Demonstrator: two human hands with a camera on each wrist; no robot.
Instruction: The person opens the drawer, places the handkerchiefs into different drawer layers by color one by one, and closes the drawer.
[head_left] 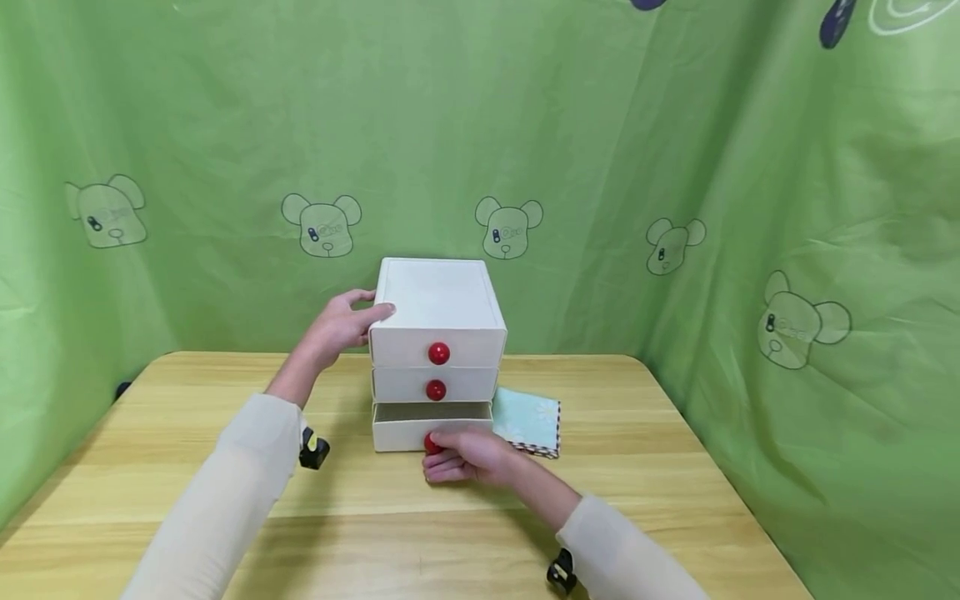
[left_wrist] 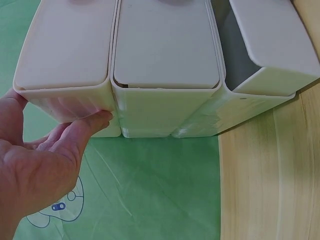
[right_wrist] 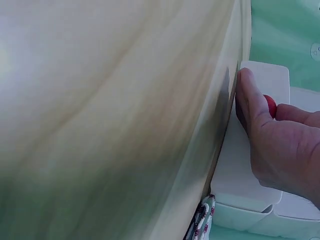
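red round knob [head_left: 430, 445] of the ajar white bottom drawer [head_left: 393, 437] is pinched in our right grip [head_left: 480, 457], while our left grip [head_left: 337, 327], thumb apart, touches the white boxy cabinet [head_left: 441, 293] on the wooden desk [head_left: 637, 475].

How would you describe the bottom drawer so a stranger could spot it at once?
On the wooden table stands a white cabinet of three stacked drawers. Go down its front to the bottom drawer, nearest the table. It alone stands partly open, while the top drawer and middle drawer are shut.
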